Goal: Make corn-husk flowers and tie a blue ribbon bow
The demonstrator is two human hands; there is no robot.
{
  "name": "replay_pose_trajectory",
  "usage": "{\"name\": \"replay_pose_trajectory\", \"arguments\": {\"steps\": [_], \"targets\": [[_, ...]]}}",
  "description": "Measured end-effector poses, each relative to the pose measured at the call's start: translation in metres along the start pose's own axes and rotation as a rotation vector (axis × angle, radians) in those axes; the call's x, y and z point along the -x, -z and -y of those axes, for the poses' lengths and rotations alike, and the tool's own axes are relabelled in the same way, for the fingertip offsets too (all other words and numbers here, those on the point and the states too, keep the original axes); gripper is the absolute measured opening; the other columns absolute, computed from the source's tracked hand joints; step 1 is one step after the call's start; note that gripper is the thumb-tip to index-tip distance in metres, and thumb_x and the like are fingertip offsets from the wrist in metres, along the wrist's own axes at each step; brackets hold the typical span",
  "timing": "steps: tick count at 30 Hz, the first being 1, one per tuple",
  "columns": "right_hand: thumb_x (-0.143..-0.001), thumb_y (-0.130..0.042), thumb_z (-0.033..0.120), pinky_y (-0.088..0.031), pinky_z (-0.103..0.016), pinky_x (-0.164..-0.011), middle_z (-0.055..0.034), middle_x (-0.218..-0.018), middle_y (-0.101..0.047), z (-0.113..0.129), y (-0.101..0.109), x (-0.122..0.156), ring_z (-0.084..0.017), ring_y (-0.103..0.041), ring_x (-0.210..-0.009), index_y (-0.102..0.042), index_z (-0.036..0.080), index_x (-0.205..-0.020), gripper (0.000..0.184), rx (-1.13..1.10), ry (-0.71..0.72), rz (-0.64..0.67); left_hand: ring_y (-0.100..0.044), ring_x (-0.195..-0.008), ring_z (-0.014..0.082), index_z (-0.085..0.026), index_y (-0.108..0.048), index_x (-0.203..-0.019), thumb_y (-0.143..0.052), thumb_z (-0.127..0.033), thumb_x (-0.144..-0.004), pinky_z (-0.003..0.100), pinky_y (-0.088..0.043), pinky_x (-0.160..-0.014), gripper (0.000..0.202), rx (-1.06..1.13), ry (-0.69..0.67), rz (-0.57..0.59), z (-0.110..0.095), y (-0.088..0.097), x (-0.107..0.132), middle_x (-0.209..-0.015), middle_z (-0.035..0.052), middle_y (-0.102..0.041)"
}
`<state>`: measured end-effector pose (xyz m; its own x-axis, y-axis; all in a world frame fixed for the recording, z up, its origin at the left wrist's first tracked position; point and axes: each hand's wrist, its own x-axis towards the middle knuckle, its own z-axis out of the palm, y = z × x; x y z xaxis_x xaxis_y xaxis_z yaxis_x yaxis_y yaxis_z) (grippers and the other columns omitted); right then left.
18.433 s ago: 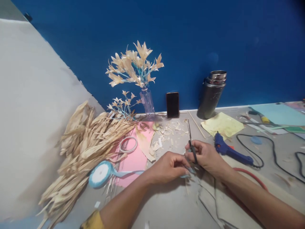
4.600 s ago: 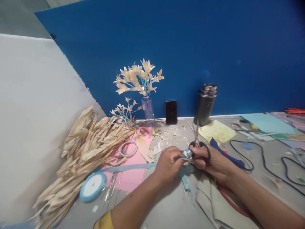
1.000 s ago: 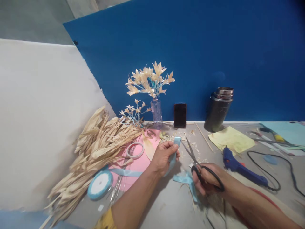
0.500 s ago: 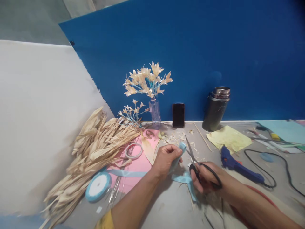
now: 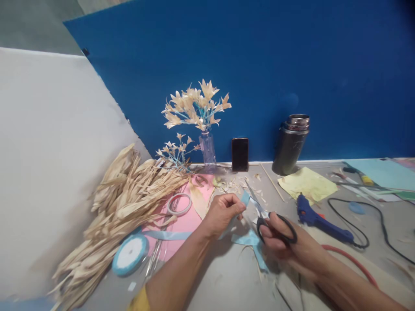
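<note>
My left hand (image 5: 223,212) pinches the end of a light blue ribbon (image 5: 245,198), which sticks up past the fingertips. My right hand (image 5: 281,235) grips black-handled scissors (image 5: 260,210), their blades pointing up and left beside the ribbon end. The ribbon runs back under my left forearm toward a ribbon spool (image 5: 130,254) at the left. Below the hands, cut pieces of blue ribbon (image 5: 247,238) lie on the table. Whether the blades touch the ribbon is blurred.
Dried husks (image 5: 123,207) heap at the left beside pink paper (image 5: 175,222) and a tape roll (image 5: 179,204). Husk flowers (image 5: 197,103) stand in a clear bottle (image 5: 207,149) near a phone (image 5: 240,154) and flask (image 5: 291,144). A blue glue gun (image 5: 324,222) with its cord lies right.
The scissor blades have come closer together beside the ribbon end. The whole view has shifted slightly, and my left hand keeps its hold on the ribbon.
</note>
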<state>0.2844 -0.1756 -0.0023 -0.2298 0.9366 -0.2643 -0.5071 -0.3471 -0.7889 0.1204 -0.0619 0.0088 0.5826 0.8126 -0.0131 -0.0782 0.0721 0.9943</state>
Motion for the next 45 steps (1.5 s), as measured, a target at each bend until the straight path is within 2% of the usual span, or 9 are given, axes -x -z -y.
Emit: {"name": "replay_pose_trajectory", "arguments": {"steps": [8, 17, 27, 33, 36, 39, 42, 43, 45], "targets": [[-0.075, -0.075, 0.072, -0.013, -0.022, -0.048, 0.0094, -0.050, -0.034, -0.005, 0.002, -0.004, -0.005, -0.017, -0.047, -0.062, 0.016, -0.071, 0.057, -0.096, -0.011, 0.028, -0.052, -0.052, 0.0106, -0.015, -0.060, -0.062, -0.085, -0.049, -0.067, 0.024, -0.039, -0.057, 0.043, 0.024, 0.027, 0.080, 0.000, -0.008, 0.004, -0.055, 0.0006, -0.061], [-0.078, -0.077, 0.065, -0.013, -0.021, -0.049, 0.0073, -0.053, -0.039, -0.006, 0.004, -0.002, -0.004, -0.018, -0.047, -0.068, 0.014, -0.075, 0.052, -0.215, -0.044, 0.055, -0.048, -0.052, 0.0087, -0.016, -0.059, -0.063, -0.082, -0.048, -0.071, 0.021, -0.038, -0.054, 0.040, -0.084, -0.055, 0.012, -0.014, 0.017, -0.001, -0.057, -0.0020, -0.059], [-0.077, -0.077, 0.067, -0.012, -0.021, -0.048, 0.0079, -0.052, -0.035, -0.009, 0.005, -0.002, -0.005, -0.019, -0.048, -0.063, 0.015, -0.071, 0.055, -0.100, 0.006, 0.048, -0.050, -0.053, 0.0100, -0.016, -0.056, -0.064, -0.083, -0.051, -0.068, 0.022, -0.036, -0.054, 0.044, -0.022, 0.066, 0.199, -0.002, 0.000, 0.005, -0.057, 0.0001, -0.059], [-0.078, -0.076, 0.067, -0.011, -0.022, -0.048, 0.0097, -0.052, -0.029, -0.010, 0.001, -0.002, -0.005, -0.015, -0.048, -0.060, 0.016, -0.070, 0.054, -0.091, -0.029, 0.065, -0.043, -0.057, 0.0089, -0.016, -0.059, -0.063, -0.074, -0.037, -0.077, 0.022, -0.031, -0.055, 0.030, -0.282, -0.158, 0.015, -0.023, 0.031, -0.005, -0.059, -0.0037, -0.052], [-0.077, -0.075, 0.070, -0.011, -0.023, -0.048, 0.0101, -0.051, -0.026, -0.014, -0.002, -0.003, -0.006, -0.013, -0.049, -0.057, 0.018, -0.068, 0.056, -0.052, -0.016, 0.050, -0.041, -0.057, 0.0090, -0.016, -0.059, -0.059, -0.074, -0.034, -0.075, 0.023, -0.030, -0.055, 0.028, -0.312, -0.185, -0.055, -0.022, 0.031, -0.003, -0.058, -0.0042, -0.050], [-0.077, -0.077, 0.067, -0.016, -0.026, -0.048, 0.0081, -0.053, -0.028, 0.004, 0.004, -0.001, -0.009, -0.015, -0.050, -0.051, 0.021, -0.062, 0.055, 0.014, 0.095, -0.042, -0.044, -0.054, 0.0095, -0.017, -0.061, -0.059, -0.074, -0.032, -0.074, 0.023, -0.032, -0.054, 0.025, -0.225, -0.038, 0.111, -0.007, 0.009, 0.009, -0.056, -0.0034, -0.053], [-0.077, -0.077, 0.065, -0.022, -0.029, -0.049, 0.0077, -0.055, -0.023, 0.039, 0.018, 0.006, -0.011, -0.013, -0.051, -0.044, 0.024, -0.059, 0.056, -0.047, 0.419, -0.197, -0.052, -0.053, 0.0117, -0.016, -0.068, -0.060, -0.079, -0.028, -0.067, 0.024, -0.038, -0.054, 0.018, -0.161, 0.136, 0.518, 0.004, -0.013, 0.017, -0.059, 0.0004, -0.063], [-0.081, -0.071, 0.069, -0.024, -0.029, -0.050, 0.0076, -0.056, -0.023, 0.049, 0.022, 0.008, -0.012, -0.013, -0.052, -0.048, 0.025, -0.064, 0.052, -0.089, 0.498, -0.219, -0.054, -0.054, 0.0120, -0.016, -0.068, -0.061, -0.080, -0.029, -0.066, 0.024, -0.040, -0.055, 0.019, -0.137, 0.132, 0.475, 0.004, -0.016, 0.016, -0.059, 0.0005, -0.064], [-0.079, -0.068, 0.075, -0.028, -0.030, -0.051, 0.0063, -0.057, -0.030, 0.057, 0.025, 0.011, -0.012, -0.019, -0.053, -0.056, 0.025, -0.069, 0.052, -0.082, 0.472, -0.195, -0.052, -0.051, 0.0105, -0.017, -0.064, -0.063, -0.080, -0.037, -0.069, 0.023, -0.040, -0.053, 0.027, -0.043, 0.048, 0.132, 0.000, -0.015, 0.012, -0.057, -0.0009, -0.061]]}}
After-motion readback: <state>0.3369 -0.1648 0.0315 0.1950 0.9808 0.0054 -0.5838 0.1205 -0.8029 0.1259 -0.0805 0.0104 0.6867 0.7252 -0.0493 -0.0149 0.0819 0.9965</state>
